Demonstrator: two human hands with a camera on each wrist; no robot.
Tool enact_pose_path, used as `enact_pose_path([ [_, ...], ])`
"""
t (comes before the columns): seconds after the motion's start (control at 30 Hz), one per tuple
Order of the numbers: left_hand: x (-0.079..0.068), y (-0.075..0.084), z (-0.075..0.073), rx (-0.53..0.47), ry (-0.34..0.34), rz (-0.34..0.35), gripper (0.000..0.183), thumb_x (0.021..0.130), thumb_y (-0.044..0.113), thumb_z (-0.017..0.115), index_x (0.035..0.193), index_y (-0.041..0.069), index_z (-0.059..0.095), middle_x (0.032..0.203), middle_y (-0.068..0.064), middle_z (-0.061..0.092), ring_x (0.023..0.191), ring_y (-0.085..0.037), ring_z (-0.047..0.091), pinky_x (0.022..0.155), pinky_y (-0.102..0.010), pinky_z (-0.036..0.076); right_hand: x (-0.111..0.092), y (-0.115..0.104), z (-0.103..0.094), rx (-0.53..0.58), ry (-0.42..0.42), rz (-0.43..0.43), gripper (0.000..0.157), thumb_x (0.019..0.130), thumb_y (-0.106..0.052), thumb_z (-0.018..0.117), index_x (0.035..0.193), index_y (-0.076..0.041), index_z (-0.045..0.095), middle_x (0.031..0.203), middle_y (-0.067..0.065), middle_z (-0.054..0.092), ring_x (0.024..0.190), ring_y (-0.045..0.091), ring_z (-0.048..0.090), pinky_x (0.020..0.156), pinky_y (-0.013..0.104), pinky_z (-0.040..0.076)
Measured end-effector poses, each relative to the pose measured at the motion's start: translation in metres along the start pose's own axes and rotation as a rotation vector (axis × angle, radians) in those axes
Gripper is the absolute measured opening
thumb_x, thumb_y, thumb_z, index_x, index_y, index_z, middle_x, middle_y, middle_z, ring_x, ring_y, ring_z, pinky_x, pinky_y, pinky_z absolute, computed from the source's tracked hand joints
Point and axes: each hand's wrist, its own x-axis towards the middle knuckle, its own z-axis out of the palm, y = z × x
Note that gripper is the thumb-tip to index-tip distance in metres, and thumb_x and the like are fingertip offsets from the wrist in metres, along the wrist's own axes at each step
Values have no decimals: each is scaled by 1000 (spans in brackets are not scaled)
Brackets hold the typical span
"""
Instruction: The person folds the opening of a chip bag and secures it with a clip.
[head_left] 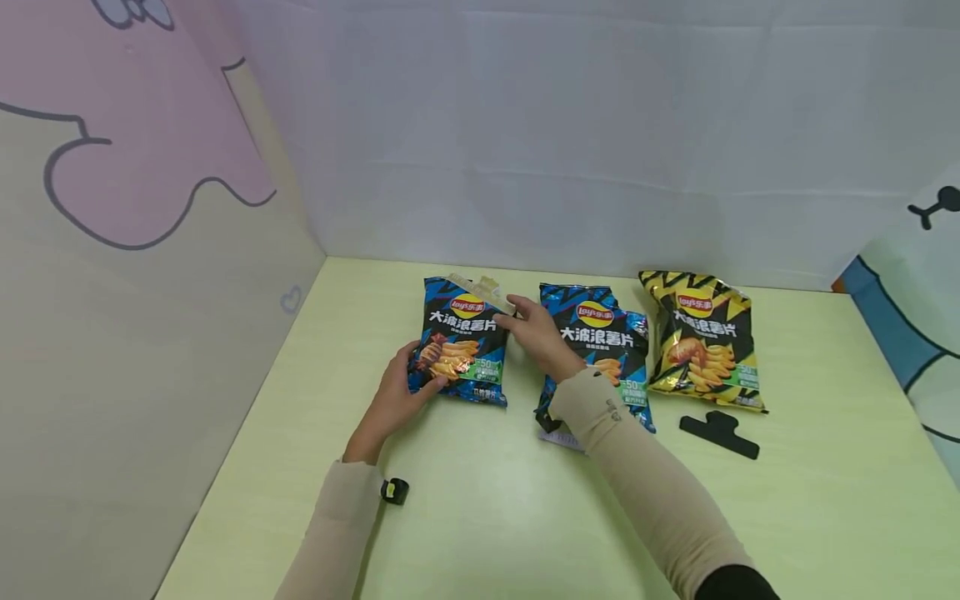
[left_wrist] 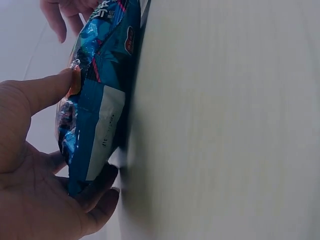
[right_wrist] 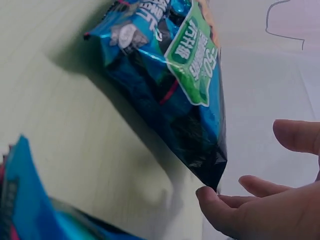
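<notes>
A blue-and-black bag of potato chips (head_left: 450,329) lies at the left of the table in the head view. My left hand (head_left: 397,392) grips its lower left side; in the left wrist view the thumb (left_wrist: 50,90) presses the front and the fingers curl under the edge. At the bag's upper right is my right hand (head_left: 542,333), thumb and fingers spread apart. In the right wrist view a fingertip (right_wrist: 209,197) is right at the bag's corner. A cream-coloured clip (head_left: 480,289) lies along the bag's top edge, partly behind it.
A second blue chip bag (head_left: 573,312) lies under my right forearm, with a pale purple strip (head_left: 564,439) at its bottom edge. Farther right are a yellow-and-black chip bag (head_left: 705,333) and a black bag clip (head_left: 720,433). Walls stand behind and left of the table.
</notes>
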Motion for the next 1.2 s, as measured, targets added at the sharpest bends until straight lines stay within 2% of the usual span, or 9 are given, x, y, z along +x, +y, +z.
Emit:
enact_pose_path([
  [0.23,-6,13,-6,33,71,47,86,94,35,71,160,16,19,164,-18,25,151,-44,25,119,-71,17,-13,-4,-4,-79,12,-63,62,103,-27,59,158,-18,32,168,9,24,155,33,26,120,55,34],
  [0.43,-7,23,-6,43,95,127,87,93,35,71,160,15,19,165,-19,23,151,-44,23,116,-74,13,-24,-8,-5,-102,-2,-73,61,102,-31,59,157,-19,35,167,9,29,153,33,31,119,55,36],
  [0.67,-7,31,0,40,86,189,87,92,38,71,159,16,21,163,-18,25,149,-44,24,115,-73,14,-34,-8,-7,-103,26,-70,61,102,-32,60,157,-21,36,166,4,30,152,32,32,119,55,36],
  [0.87,-5,39,5,46,79,246,86,91,35,72,158,14,23,163,-18,27,148,-43,24,116,-73,12,-41,-6,-11,-117,65,-94,60,101,-33,61,156,-21,37,165,5,32,152,33,33,118,57,37],
  [1.07,-1,49,13,37,70,277,82,92,33,72,157,14,25,151,-20,37,136,-39,35,114,-68,19,-47,-2,-18,-115,68,-108,61,101,-36,60,156,-22,36,165,5,34,151,32,35,118,57,36],
  [1.13,1,53,18,36,57,292,82,92,33,71,157,13,26,153,-19,37,139,-39,34,115,-69,19,-51,0,-22,-99,82,-109,61,102,-36,59,156,-22,36,164,5,34,151,31,35,119,56,36],
  [1.2,3,59,23,32,40,306,81,93,35,71,157,13,26,160,-16,31,147,-40,28,118,-70,14,-55,1,-27,-80,113,-110,60,102,-36,59,156,-22,37,164,5,36,150,30,37,119,54,37],
])
